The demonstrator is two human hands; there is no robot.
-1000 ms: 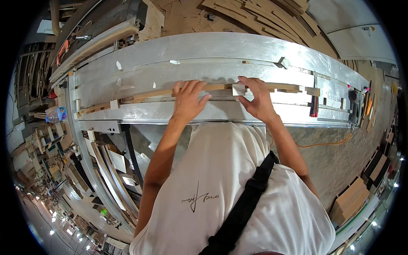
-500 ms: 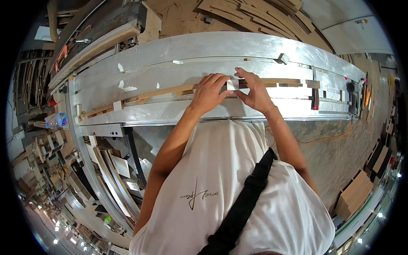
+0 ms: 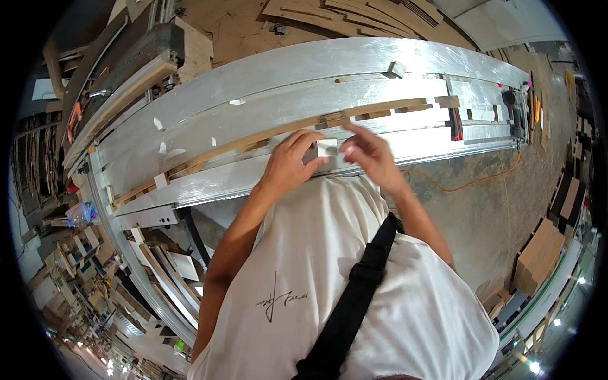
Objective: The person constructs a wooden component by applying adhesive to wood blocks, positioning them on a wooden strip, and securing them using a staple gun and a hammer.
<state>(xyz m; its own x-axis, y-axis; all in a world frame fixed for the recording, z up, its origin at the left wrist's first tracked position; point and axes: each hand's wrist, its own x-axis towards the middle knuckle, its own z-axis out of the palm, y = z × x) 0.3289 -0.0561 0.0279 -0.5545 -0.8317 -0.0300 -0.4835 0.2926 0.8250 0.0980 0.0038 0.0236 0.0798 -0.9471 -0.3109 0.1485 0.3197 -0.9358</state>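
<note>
A small white square block (image 3: 327, 148) is pinched at its left side between the thumb and fingers of my left hand (image 3: 290, 159). Just right of the block, my right hand (image 3: 373, 157) is slightly blurred, its fingers apart and nothing visible in them. Both hands are over the near part of a long metal table (image 3: 234, 171). A long thin wooden strip (image 3: 234, 140) runs along the tabletop beyond my hands.
On the far part of the table sits a small grey block (image 3: 396, 69). Another small white piece (image 3: 161, 181) rests by the strip's left end. An orange cord (image 3: 456, 189) trails over the floor at right. Brown sheets (image 3: 354, 19) lie beyond the table.
Both hands have drawn the white block nearer my body, away from the wooden strip. My right fingers have come off the block. The whole view has turned somewhat.
</note>
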